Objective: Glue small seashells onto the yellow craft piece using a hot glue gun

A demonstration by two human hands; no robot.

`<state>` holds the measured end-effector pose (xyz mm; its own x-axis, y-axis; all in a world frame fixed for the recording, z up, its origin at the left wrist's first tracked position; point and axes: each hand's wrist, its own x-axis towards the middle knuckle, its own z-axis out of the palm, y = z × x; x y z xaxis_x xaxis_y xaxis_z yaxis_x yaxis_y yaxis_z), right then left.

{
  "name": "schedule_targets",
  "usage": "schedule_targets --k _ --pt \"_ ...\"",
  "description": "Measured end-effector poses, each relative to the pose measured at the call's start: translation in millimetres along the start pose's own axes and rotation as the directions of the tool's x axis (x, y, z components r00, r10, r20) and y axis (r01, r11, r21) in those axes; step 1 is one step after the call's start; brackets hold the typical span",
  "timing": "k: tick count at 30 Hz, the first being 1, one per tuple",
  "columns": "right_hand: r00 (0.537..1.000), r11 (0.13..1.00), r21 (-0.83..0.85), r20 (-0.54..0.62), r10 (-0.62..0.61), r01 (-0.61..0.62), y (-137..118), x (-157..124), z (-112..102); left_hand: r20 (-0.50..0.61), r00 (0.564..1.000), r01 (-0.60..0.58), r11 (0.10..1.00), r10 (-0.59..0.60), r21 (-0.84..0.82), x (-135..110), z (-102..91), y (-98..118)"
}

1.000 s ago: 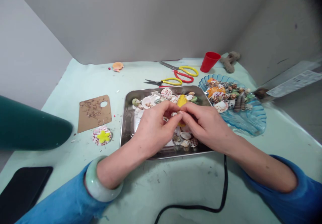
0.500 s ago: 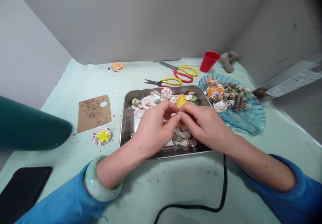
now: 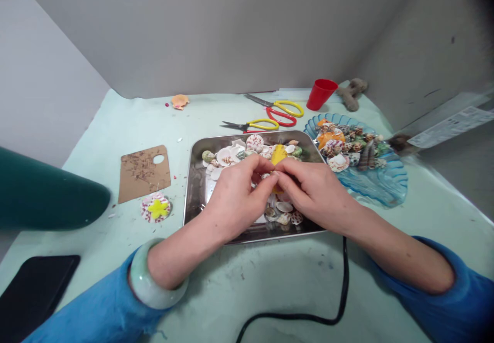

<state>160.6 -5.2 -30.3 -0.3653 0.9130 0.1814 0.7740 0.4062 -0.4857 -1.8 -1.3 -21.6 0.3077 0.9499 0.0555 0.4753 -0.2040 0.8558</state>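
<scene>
Above a metal tray of mixed seashells, my left hand and my right hand meet with thumbs and fingertips pinched together. Whatever sits between the fingertips is too small or too hidden to name. White shells, a red-speckled scallop shell and a yellow piece lie in the tray beyond the hands. Below the fingers are more small shells. A green bangle circles my left wrist.
Two pairs of scissors lie behind the tray, near a red cup. A blue dish of shells stands right. Left are brown card, a speckled shell with a yellow flower shape and a dark green cylinder. A black cable runs in front.
</scene>
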Motion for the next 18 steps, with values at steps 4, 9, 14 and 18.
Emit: schedule_targets --k 4,9,14,18 --pt "1.0 1.0 0.002 -0.004 -0.002 0.002 -0.4 0.2 -0.5 0.002 1.0 -0.005 1.0 0.005 0.003 -1.1 -0.2 -1.0" --pt "1.0 1.0 -0.003 -0.002 -0.001 0.001 -0.5 0.5 0.1 0.008 1.0 -0.007 1.0 0.007 0.001 -1.5 -0.3 -1.2" --pt "1.0 1.0 -0.008 -0.002 -0.003 0.003 0.4 0.9 0.8 0.003 1.0 -0.006 1.0 0.006 0.01 -0.1 0.1 -1.5" --pt "1.0 1.0 -0.007 -0.007 -0.008 0.008 0.1 1.1 0.1 0.004 1.0 -0.013 1.0 0.012 0.014 -0.1 0.2 -2.3"
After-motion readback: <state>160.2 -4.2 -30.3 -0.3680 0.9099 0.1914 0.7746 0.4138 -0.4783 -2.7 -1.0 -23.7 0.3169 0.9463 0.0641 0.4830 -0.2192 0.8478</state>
